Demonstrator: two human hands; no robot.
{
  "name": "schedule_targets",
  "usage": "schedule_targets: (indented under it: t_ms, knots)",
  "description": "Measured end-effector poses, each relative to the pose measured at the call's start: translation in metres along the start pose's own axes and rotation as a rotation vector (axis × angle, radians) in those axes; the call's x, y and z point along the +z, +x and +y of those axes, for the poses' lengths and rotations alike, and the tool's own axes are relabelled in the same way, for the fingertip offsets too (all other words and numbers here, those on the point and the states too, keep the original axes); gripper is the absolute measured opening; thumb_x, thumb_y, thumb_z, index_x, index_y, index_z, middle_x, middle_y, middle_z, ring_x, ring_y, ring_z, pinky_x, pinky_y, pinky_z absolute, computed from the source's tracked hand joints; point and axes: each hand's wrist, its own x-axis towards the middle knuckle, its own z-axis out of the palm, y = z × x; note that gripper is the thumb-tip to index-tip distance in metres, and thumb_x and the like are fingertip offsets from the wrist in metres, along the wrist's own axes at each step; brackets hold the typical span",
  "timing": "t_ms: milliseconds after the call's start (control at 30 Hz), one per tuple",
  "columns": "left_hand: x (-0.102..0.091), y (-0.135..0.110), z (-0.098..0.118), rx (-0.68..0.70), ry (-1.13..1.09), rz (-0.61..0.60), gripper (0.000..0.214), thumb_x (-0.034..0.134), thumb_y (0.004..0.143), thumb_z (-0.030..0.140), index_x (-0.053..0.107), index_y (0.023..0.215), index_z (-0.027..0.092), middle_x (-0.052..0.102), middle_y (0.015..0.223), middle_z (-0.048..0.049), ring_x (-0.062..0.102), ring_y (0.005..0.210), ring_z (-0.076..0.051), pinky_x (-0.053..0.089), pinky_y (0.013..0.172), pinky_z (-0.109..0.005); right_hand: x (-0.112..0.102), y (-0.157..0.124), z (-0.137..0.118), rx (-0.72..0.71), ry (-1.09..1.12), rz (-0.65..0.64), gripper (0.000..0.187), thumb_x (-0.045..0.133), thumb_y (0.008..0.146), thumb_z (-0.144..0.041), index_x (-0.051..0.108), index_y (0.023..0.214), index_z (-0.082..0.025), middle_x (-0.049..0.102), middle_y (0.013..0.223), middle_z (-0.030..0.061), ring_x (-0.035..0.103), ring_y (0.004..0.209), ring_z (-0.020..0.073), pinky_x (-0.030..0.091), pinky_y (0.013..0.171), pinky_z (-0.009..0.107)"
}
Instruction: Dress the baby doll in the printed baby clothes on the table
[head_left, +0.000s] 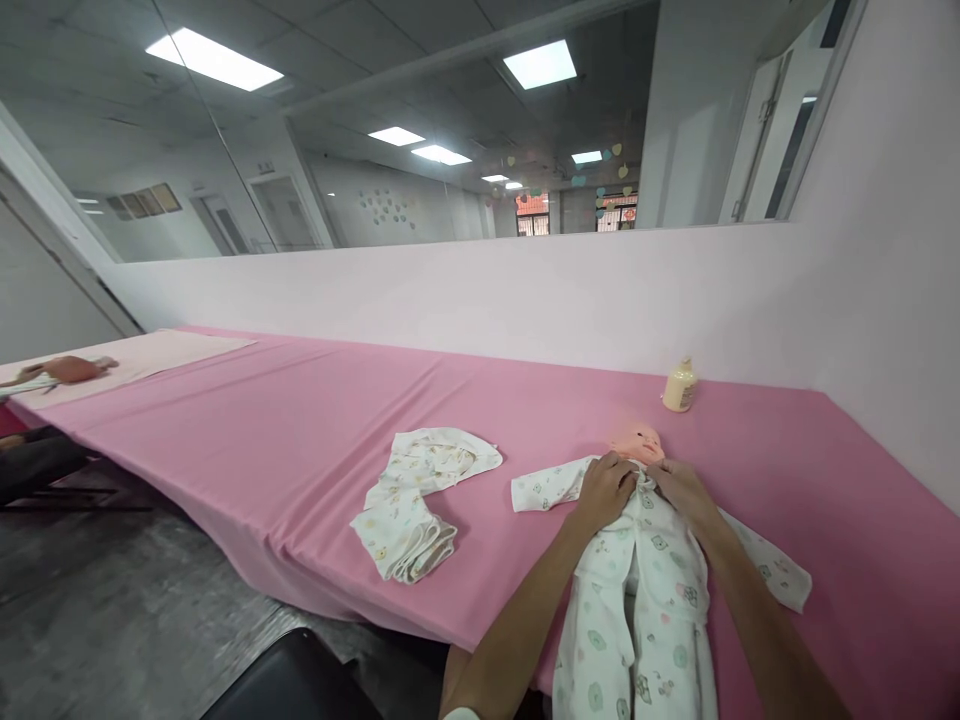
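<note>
A baby doll [637,441] lies on its back on the pink table [300,420], dressed in a white printed outfit [645,600]. My left hand [604,490] and my right hand [682,488] both pinch the garment's fabric at the collar, just below the doll's chin, fingers closed. The doll's sleeves spread out to each side.
A second white printed garment [416,500] lies crumpled left of the doll. A small cream bottle [679,386] stands by the pink wall behind the doll. Another doll [67,369] lies on a pale cloth at the far left. A dark chair [292,680] sits at the table's edge.
</note>
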Motion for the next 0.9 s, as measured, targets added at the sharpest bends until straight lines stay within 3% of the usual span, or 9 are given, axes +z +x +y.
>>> schedule_targets:
  t_ms: [100, 267, 433, 500, 667, 767, 900]
  knots:
    - [0.0, 0.0, 0.0, -0.044, -0.045, 0.006, 0.023, 0.043, 0.095, 0.026, 0.065, 0.092, 0.021, 0.064, 0.092, -0.0038, 0.058, 0.089, -0.017, 0.042, 0.081, -0.03, 0.0, -0.001, 0.001, -0.073, -0.164, 0.069, 0.018, 0.043, 0.073, -0.031, 0.039, 0.058, -0.022, 0.039, 0.054, -0.0039, 0.038, 0.054, 0.0121, 0.026, 0.052, 0.025]
    - [-0.004, 0.001, 0.001, -0.215, -0.115, 0.048, 0.019, 0.044, 0.091, 0.024, 0.06, 0.082, 0.019, 0.063, 0.088, -0.0023, 0.056, 0.082, -0.016, 0.043, 0.075, -0.029, -0.003, -0.01, 0.0, -0.103, -0.444, 0.321, 0.024, 0.035, 0.084, -0.029, 0.053, 0.072, -0.019, 0.059, 0.069, 0.0047, 0.052, 0.066, 0.0177, 0.031, 0.061, 0.028]
    - [-0.005, 0.001, 0.002, -0.225, -0.128, 0.05, 0.016, 0.046, 0.089, 0.024, 0.057, 0.078, 0.019, 0.062, 0.084, -0.0021, 0.055, 0.079, -0.017, 0.042, 0.073, -0.029, 0.008, -0.036, -0.013, -0.134, -0.506, 0.27, 0.036, 0.044, 0.087, -0.048, 0.055, 0.102, -0.017, 0.065, 0.097, 0.009, 0.061, 0.088, 0.024, 0.039, 0.068, 0.03]
    - [-0.005, 0.001, 0.002, -0.239, -0.14, 0.051, 0.015, 0.046, 0.088, 0.024, 0.06, 0.085, 0.02, 0.062, 0.083, -0.0015, 0.055, 0.079, -0.017, 0.041, 0.073, -0.029, 0.017, -0.047, -0.019, -0.152, -0.604, 0.275, 0.038, 0.047, 0.088, -0.044, 0.052, 0.112, -0.015, 0.063, 0.106, 0.0121, 0.061, 0.095, 0.0264, 0.041, 0.07, 0.032]
    - [-0.006, 0.0, -0.001, -0.186, -0.171, 0.037, 0.032, 0.047, 0.087, 0.021, 0.059, 0.117, 0.024, 0.06, 0.078, 0.0016, 0.053, 0.077, -0.016, 0.041, 0.072, -0.027, 0.032, -0.068, -0.03, -0.258, -0.954, 0.338, 0.016, 0.046, 0.089, -0.023, 0.056, 0.096, -0.012, 0.062, 0.098, 0.0162, 0.059, 0.096, 0.0299, 0.041, 0.079, 0.037]
    - [-0.007, -0.002, -0.001, -0.118, -0.167, 0.03, 0.034, 0.048, 0.088, 0.022, 0.059, 0.119, 0.025, 0.06, 0.079, 0.0011, 0.053, 0.078, -0.016, 0.042, 0.075, -0.027, 0.037, -0.074, -0.035, -0.283, -1.041, 0.318, 0.016, 0.044, 0.09, -0.02, 0.058, 0.091, -0.013, 0.063, 0.095, 0.0164, 0.06, 0.092, 0.0292, 0.041, 0.079, 0.038]
    - [-0.009, -0.004, -0.003, -0.142, -0.156, 0.002, 0.036, 0.053, 0.086, 0.023, 0.057, 0.121, 0.024, 0.062, 0.081, 0.0014, 0.055, 0.081, -0.016, 0.043, 0.077, -0.028, 0.036, -0.07, -0.033, -0.258, -1.073, 0.262, 0.02, 0.04, 0.091, -0.015, 0.059, 0.09, -0.012, 0.065, 0.093, 0.0148, 0.064, 0.088, 0.0277, 0.041, 0.072, 0.036]
